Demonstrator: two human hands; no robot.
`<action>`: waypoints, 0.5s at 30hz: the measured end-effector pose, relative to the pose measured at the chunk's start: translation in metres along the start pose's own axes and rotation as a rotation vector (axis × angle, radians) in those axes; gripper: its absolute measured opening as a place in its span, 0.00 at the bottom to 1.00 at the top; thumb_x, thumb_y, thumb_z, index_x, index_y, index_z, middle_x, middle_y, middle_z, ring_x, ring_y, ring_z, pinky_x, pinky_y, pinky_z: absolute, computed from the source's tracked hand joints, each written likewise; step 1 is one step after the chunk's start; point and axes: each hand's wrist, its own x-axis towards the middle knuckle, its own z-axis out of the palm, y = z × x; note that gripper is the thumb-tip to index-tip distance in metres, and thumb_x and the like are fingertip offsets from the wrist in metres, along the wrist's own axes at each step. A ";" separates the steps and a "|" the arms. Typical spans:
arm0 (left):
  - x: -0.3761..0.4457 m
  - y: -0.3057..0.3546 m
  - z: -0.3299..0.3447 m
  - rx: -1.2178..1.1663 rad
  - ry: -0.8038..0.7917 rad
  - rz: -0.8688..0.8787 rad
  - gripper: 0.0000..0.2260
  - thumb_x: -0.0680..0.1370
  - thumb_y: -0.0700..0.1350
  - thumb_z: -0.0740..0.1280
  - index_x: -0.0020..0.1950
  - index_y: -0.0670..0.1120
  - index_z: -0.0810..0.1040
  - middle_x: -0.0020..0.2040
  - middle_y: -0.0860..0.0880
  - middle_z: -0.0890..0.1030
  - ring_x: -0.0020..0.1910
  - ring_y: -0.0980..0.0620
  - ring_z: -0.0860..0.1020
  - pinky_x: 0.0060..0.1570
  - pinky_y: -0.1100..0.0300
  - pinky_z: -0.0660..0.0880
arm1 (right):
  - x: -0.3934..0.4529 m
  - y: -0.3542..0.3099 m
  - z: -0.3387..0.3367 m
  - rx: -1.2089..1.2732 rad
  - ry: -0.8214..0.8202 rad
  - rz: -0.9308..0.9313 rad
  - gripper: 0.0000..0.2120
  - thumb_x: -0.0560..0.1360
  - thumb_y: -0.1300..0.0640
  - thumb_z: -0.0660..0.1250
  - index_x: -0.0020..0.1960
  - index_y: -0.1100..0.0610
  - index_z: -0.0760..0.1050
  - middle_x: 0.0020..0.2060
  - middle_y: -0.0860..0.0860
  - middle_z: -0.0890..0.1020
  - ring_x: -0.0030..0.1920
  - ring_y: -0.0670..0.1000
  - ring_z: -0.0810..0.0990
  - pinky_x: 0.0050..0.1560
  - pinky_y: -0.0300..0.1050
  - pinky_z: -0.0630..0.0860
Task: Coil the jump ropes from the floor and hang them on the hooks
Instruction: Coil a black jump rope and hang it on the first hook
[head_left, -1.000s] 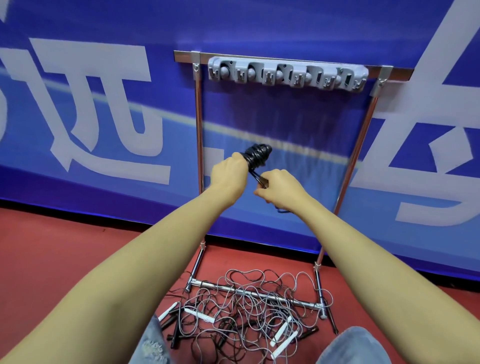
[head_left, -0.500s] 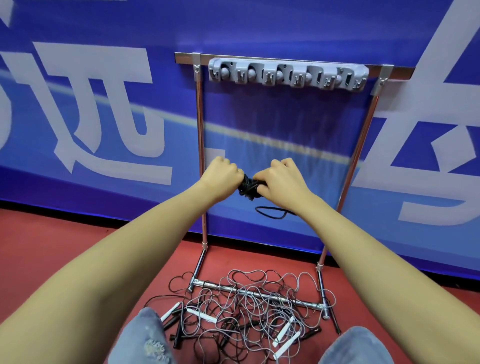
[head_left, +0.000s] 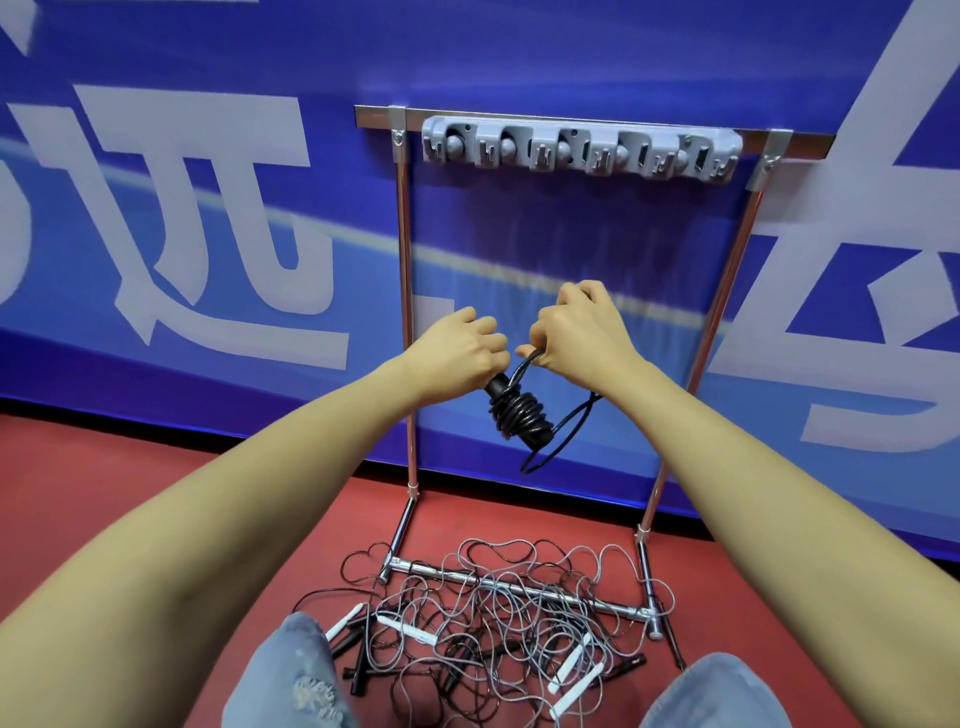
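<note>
The left hand (head_left: 457, 351) is clenched round the handles of a black rope (head_left: 519, 415); its fingers hide the handles' upper ends. Just beside it, the right hand (head_left: 576, 332) pinches a strand of that rope, the fingertips out of sight. A loose loop hangs below the right hand. Well above both hands sits the hook rail (head_left: 579, 150). Far below them, tangled ropes (head_left: 498, 618) lie on the floor (head_left: 104, 493), partly cut off by the knees.

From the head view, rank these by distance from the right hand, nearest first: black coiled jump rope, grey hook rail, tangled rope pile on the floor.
1. Black coiled jump rope: its cord is pinched in the right hand.
2. Grey plastic hook rail: above, on the rack.
3. Tangled pile of grey and black jump ropes: below, on the red floor.
</note>
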 end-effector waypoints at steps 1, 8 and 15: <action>0.001 -0.001 0.002 -0.024 0.065 0.007 0.11 0.68 0.38 0.58 0.27 0.47 0.73 0.25 0.51 0.70 0.27 0.49 0.70 0.27 0.61 0.64 | 0.000 0.000 0.003 -0.002 0.014 0.002 0.19 0.79 0.44 0.61 0.38 0.54 0.80 0.35 0.49 0.80 0.44 0.51 0.65 0.59 0.47 0.60; 0.013 0.003 -0.024 -0.636 0.104 -0.535 0.06 0.74 0.42 0.64 0.41 0.40 0.71 0.34 0.41 0.76 0.34 0.40 0.74 0.30 0.51 0.70 | -0.008 -0.006 0.016 0.538 0.023 0.322 0.05 0.72 0.62 0.64 0.38 0.54 0.74 0.38 0.56 0.77 0.50 0.59 0.76 0.54 0.47 0.68; 0.037 0.017 -0.028 -0.880 0.056 -1.161 0.11 0.75 0.41 0.63 0.50 0.45 0.60 0.32 0.50 0.71 0.36 0.39 0.71 0.33 0.54 0.66 | -0.005 -0.017 0.009 0.574 -0.027 0.461 0.18 0.77 0.45 0.65 0.36 0.57 0.68 0.33 0.54 0.77 0.36 0.55 0.73 0.33 0.45 0.66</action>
